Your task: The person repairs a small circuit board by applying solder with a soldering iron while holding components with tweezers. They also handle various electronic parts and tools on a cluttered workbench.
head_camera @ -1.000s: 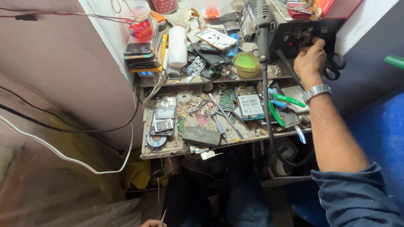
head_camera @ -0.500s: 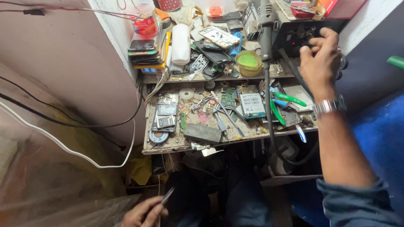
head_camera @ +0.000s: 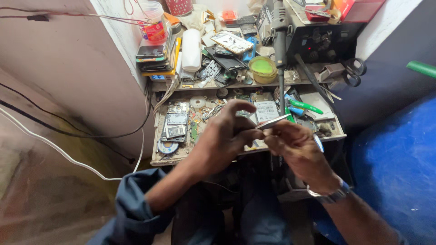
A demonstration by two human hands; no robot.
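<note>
1. A thin, silvery metal tweezer-like tool (head_camera: 272, 122) is pinched between the fingers of the left hand (head_camera: 225, 138) and the right hand (head_camera: 295, 147), above the front edge of the cluttered wooden workbench (head_camera: 334, 134).
2. Both grips are closed on the tool; how firmly cannot be told.
3. If dropped, the tool could be lost among the scattered circuit boards (head_camera: 176, 124).
4. Fingertips could be pricked by its point.

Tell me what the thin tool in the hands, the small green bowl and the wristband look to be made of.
Thin tool: likely bare metal, with a pale silvery sheen, pinched between left hand and right hand.
Green bowl: probably plastic, with a translucent yellow-green rim.
Wristband: apparently metal, grey and glinting.
</note>
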